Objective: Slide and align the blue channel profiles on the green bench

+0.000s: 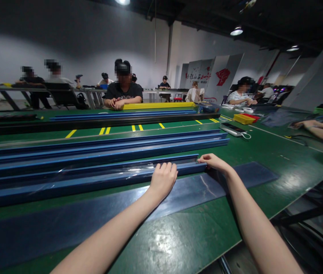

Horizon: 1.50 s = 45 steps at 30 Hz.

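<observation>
A long blue channel-shaped rail (pixel 98 182) lies across the green table in front of me, with shiny clear film (pixel 138 171) along its trough. My left hand (pixel 163 179) is closed over the rail's near wall, fingers bent into the trough. At the rail's right end is my right hand (pixel 213 163), its thumb and fingertips pinched together. What is between those fingertips is too small to make out. Beneath both forearms a wide translucent plastic strip (pixel 190 192) lies flat on the table.
Further blue rails (pixel 150 146) lie parallel beyond mine, then a long black rail (pixel 115 123). A white device with a cable (pixel 232 129) and a yellow tray (pixel 243 119) stand farther right. A co-worker (pixel 124 89) sits opposite; another person's arms (pixel 318 127) reach in from the right.
</observation>
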### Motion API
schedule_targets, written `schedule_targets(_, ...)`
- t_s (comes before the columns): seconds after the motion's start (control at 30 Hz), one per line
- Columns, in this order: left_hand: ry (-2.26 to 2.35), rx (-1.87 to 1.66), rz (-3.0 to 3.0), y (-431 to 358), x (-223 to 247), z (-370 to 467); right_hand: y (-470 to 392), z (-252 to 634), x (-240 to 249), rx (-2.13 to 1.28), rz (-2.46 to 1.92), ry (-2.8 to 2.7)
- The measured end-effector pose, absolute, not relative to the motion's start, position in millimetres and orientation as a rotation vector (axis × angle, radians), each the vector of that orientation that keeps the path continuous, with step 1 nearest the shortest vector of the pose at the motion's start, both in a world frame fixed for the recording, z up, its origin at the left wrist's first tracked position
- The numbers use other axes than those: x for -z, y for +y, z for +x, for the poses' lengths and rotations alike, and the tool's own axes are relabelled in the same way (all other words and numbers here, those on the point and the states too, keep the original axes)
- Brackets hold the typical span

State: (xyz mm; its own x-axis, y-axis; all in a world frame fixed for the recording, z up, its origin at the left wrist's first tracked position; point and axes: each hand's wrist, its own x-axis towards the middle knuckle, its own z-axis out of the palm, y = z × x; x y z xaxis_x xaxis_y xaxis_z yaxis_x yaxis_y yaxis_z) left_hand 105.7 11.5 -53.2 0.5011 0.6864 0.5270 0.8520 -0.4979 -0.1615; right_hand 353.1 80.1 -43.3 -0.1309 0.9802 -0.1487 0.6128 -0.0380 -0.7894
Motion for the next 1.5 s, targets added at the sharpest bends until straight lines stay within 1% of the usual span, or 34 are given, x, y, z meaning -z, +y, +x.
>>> schedule_targets(0.47, -1.283, 0.558, -2.345, 11.9, 53.5, 105.3, 82.1, 355.3, 45.3, -1.035, -1.653, -1.817)
schedule_targets(1.13, -1.330, 0.574, -2.417, 13.9, 47.5, 103.1, 76.7, 346.1, 41.1, -1.009, -1.671, -1.737)
schedule_targets(1.33, -1.374, 0.504, -2.433, 18.5, 43.0, 99.6, 77.0, 345.6, 44.1, -1.011, -1.674, -1.711)
schedule_targets(1.5, -1.323, 0.502, -2.442, 21.2, 40.6, 95.2, 78.3, 346.8, 44.0, -1.010, -1.690, -1.731)
